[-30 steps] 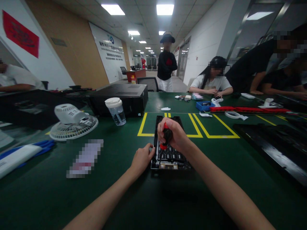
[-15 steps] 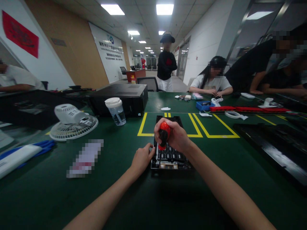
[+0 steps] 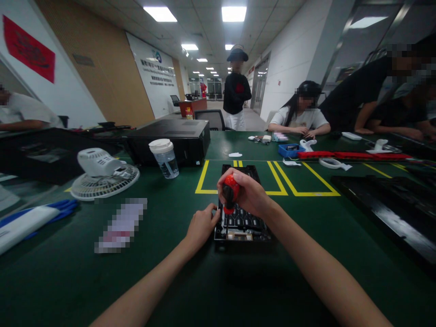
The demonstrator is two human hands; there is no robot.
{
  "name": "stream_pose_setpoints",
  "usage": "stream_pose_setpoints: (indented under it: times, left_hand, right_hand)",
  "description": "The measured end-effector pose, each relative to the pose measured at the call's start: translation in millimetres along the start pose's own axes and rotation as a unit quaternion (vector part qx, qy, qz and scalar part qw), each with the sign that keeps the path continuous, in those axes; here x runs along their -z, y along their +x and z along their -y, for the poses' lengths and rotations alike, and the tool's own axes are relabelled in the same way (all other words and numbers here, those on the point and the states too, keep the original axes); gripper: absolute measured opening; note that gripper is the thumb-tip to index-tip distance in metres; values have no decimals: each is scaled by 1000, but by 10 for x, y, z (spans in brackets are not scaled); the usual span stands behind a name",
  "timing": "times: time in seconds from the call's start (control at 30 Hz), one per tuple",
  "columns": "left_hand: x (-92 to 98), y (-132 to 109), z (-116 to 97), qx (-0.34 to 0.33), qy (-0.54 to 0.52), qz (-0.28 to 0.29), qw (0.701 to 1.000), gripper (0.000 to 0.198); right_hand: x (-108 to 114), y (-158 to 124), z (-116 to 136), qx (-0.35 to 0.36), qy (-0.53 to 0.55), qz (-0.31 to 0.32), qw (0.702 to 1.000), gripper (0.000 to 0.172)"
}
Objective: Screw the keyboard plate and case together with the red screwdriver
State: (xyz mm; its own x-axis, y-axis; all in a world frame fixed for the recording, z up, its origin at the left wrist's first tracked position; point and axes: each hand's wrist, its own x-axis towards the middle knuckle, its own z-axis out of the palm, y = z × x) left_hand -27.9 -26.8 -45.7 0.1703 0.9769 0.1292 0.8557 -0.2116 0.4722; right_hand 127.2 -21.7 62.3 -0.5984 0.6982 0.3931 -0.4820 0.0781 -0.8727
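Note:
My right hand (image 3: pixel 252 193) is closed round the red and black handle of a screwdriver (image 3: pixel 231 188). Its thin shaft points down over the left part of a black metal case (image 3: pixel 244 221); I cannot make out whether the tip sits in a screw. This case has rows of slots on top and a pale strip near its front edge, and it lies flat in front of me. Against its left side, my left hand (image 3: pixel 201 225) holds the edge with thumb and fingers. The far part of the case is partly covered by my right hand.
On the green table (image 3: pixel 163 272), a white fan (image 3: pixel 104 175), a lidded cup (image 3: pixel 164 159) and a large black computer case (image 3: pixel 170 136) stand left. A black panel (image 3: pixel 384 218) lies right, a blue tray (image 3: pixel 291 150) farther back. Several people are around the table.
My right hand and the screwdriver's handle have shifted very slightly left, and the handle has turned a little. My left hand and the case have stayed where they were.

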Motion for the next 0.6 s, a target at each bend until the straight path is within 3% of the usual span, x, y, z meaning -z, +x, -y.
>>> stream_pose_setpoints:
  times: [0.6]
  left_hand:
    - [-7, 5, 4, 9, 9, 4, 1000, 31]
  right_hand:
    - [18, -22, 26, -4, 15, 15, 1000, 17]
